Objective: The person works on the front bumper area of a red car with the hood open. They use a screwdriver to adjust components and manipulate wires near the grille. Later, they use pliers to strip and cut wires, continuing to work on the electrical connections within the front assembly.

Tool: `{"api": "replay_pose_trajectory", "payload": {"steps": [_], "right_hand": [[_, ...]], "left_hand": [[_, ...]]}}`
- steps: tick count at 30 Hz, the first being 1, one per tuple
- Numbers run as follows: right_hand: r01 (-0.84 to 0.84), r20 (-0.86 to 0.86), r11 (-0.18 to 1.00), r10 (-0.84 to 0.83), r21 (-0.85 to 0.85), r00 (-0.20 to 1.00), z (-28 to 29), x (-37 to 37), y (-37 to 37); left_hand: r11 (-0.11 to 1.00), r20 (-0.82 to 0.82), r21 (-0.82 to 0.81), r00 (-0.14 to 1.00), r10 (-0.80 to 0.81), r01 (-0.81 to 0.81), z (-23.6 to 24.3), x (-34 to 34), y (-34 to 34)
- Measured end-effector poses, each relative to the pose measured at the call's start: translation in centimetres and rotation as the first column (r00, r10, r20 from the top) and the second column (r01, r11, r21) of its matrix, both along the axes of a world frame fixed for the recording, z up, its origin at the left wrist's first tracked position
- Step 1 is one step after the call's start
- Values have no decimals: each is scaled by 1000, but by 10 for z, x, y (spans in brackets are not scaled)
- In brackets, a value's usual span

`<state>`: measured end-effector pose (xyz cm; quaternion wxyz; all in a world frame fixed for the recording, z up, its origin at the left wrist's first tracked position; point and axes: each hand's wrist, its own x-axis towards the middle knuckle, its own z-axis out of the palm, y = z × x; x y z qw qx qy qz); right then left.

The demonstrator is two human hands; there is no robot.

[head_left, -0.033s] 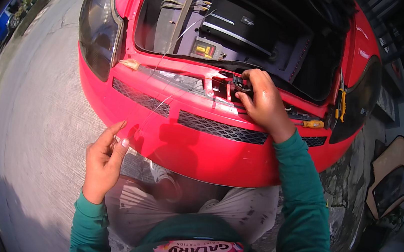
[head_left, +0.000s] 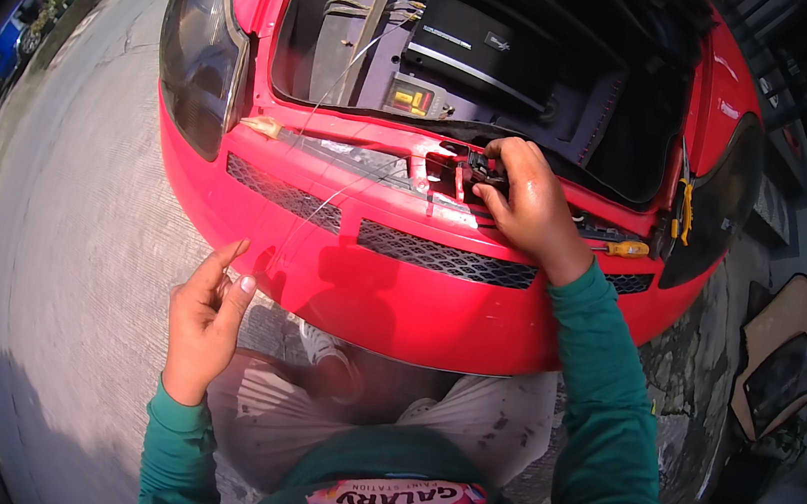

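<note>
Nothing visibly moves since the earlier frame, so I judge the work steady: below the red bumper [head_left: 389, 291] the left hand [head_left: 203, 323] pinches a thin wire [head_left: 313, 209] running up over it, while above the bumper the right hand [head_left: 530, 207] closes its fingers on a black latch part [head_left: 479, 168].

Surroundings of the red car's front end

A dark headlight [head_left: 201, 51] is seen at ten o'clock and a second one [head_left: 721, 205] at three o'clock. A black box [head_left: 484, 50] is set in the open compartment at twelve o'clock. An orange-handled screwdriver [head_left: 623, 248] is laid on the bumper ledge. Grey concrete ground [head_left: 62, 240] is spread at nine o'clock, and flat cardboard [head_left: 781, 359] is left at four o'clock.
</note>
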<state>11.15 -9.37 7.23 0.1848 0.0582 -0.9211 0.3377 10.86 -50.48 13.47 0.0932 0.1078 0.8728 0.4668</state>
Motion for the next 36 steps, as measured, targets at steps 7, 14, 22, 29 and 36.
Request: {"api": "replay_pose_trajectory", "payload": {"steps": [7, 14, 22, 29, 36], "right_hand": [[-56, -9, 994, 57, 99, 998, 0, 10, -2], [-23, -51, 1000, 23, 4, 998, -3, 15, -2], [-12, -51, 1000, 13, 19, 999, -5, 13, -4], [-59, -25, 990, 63, 126, 998, 3, 12, -6], [-48, -15, 991, 51, 127, 999, 3, 8, -6]], "left_hand": [[1000, 86, -16, 996, -3, 5, -10, 6, -7], [997, 128, -46, 990, -56, 63, -23, 1, 12], [994, 79, -50, 992, -97, 101, -34, -5, 32], [989, 33, -139, 998, -47, 51, -16, -11, -5], [997, 32, -77, 999, -17, 19, -3, 3, -53]]}}
